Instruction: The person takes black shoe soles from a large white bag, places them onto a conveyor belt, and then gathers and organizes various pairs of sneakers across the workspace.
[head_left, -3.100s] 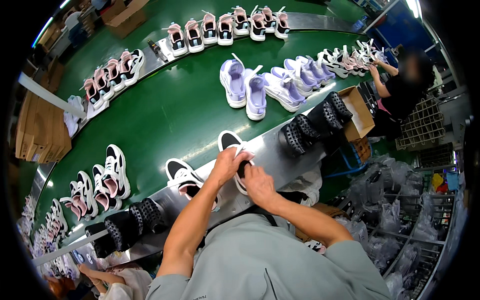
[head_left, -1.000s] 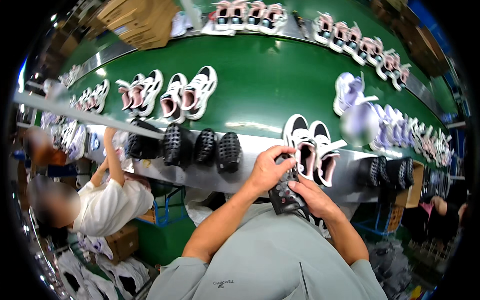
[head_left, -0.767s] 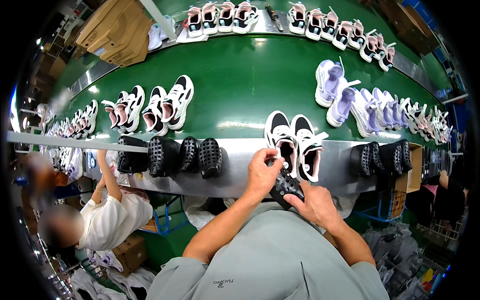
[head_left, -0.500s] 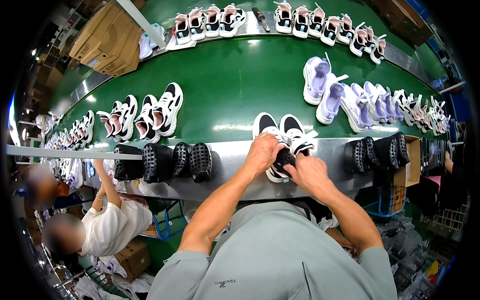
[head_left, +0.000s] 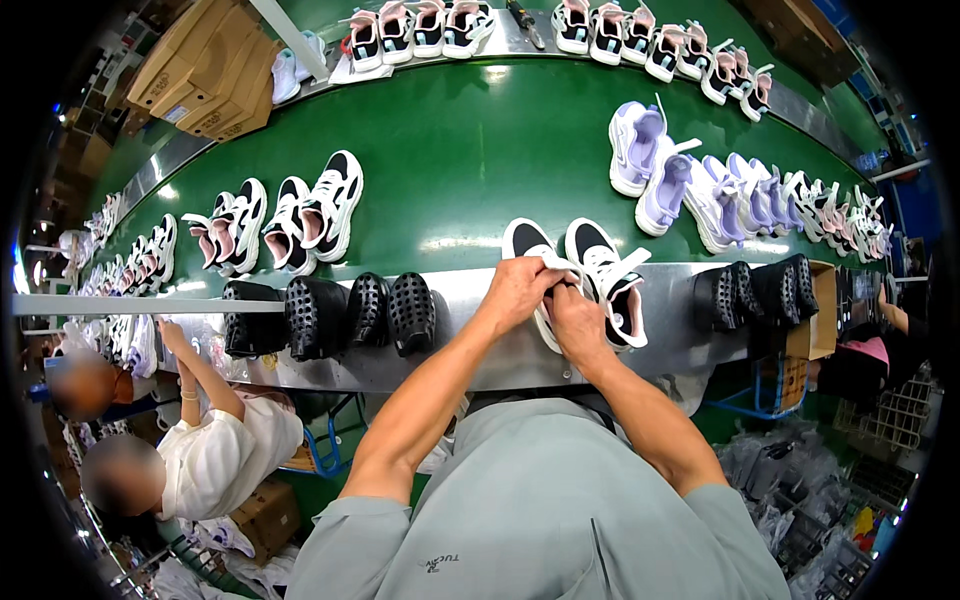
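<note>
A black and white sneaker with its toe pointing away lies on the metal edge in front of me. My left hand is closed on its upper near the opening. Fingers of my right hand are bent into a pinch at the same opening, touching the left hand; what lies between the fingertips is hidden. Close on the right stands the matching sneaker, its white strap sticking out to the right and pink lining showing. Neither hand is on that one.
Black studded shoe-shaped blocks stand at left on the metal ledge, more blocks at right by a carton. Lilac sneakers and black-white pairs sit on the green belt. A co-worker is at left.
The dark piece visible between my hands is out of sight. Both hands have drawn together over the left sneaker, the right hand moving left and uncovering the right sneaker. The view has shifted slightly.
</note>
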